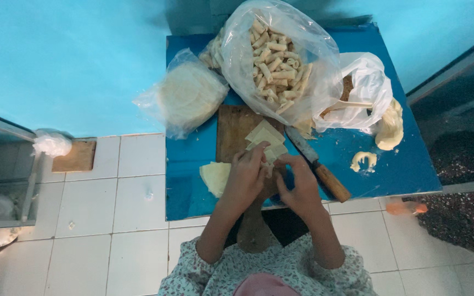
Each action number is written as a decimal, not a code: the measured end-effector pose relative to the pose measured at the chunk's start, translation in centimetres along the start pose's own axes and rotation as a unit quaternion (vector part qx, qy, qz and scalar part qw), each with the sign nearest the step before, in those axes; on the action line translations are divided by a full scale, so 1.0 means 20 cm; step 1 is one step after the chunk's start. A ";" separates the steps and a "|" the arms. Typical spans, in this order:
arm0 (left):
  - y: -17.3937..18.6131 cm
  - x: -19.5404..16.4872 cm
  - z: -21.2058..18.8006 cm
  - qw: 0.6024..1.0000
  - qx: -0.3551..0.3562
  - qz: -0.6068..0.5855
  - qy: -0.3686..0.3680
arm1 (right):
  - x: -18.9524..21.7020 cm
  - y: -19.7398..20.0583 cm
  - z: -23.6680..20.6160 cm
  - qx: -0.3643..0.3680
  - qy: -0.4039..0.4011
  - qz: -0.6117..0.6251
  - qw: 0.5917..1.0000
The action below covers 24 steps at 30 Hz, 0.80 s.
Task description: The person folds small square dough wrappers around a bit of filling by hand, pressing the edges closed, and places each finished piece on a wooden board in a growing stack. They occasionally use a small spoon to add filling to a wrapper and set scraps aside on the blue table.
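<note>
Top centre, a big clear plastic bag (pixel 281 55) bulges with pale rolls, a flatter clear bag (pixel 185 98) of round sheets sits left of it, a white bag (pixel 366 87) sits right.

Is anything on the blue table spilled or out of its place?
Yes. A small pale smear of dough or paste lies directly on the blue table, right of the knife, apart from the larger pale lump beside the white bag.

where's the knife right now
In the head view the wooden-handled knife lies on the blue table, just right of the wooden cutting board and the right hand, blade pointing toward the big bag of rolled pastries.
</note>
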State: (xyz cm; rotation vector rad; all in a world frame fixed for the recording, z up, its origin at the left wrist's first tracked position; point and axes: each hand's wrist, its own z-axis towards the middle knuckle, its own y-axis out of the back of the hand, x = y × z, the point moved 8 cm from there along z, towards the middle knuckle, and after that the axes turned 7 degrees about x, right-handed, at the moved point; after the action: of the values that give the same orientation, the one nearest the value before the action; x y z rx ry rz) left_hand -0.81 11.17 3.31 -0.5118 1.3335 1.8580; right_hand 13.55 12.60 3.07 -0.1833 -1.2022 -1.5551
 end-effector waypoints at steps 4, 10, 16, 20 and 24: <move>-0.01 0.02 0.01 1.000 -0.007 -0.017 0.006 | -0.02 -0.03 0.01 0.062 0.011 -0.009 0.998; -0.03 0.05 0.02 0.999 0.008 -0.027 0.035 | -0.04 -0.04 0.01 0.059 -0.022 -0.026 0.998; -0.01 0.03 0.02 0.999 0.014 -0.022 0.030 | 0.02 -0.02 0.03 0.080 0.044 -0.019 0.996; 0.02 -0.01 0.02 1.000 0.030 -0.008 0.001 | 0.00 -0.03 0.04 0.065 0.057 -0.019 0.996; 0.04 -0.04 0.00 0.997 0.063 0.021 -0.040 | -0.09 -0.03 0.04 0.052 0.002 0.032 0.998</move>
State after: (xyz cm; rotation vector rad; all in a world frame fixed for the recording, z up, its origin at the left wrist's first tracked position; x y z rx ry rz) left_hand -0.99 10.71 4.43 -0.3440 1.4066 1.7949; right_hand 13.36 14.28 1.91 -0.1483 -1.2592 -1.4338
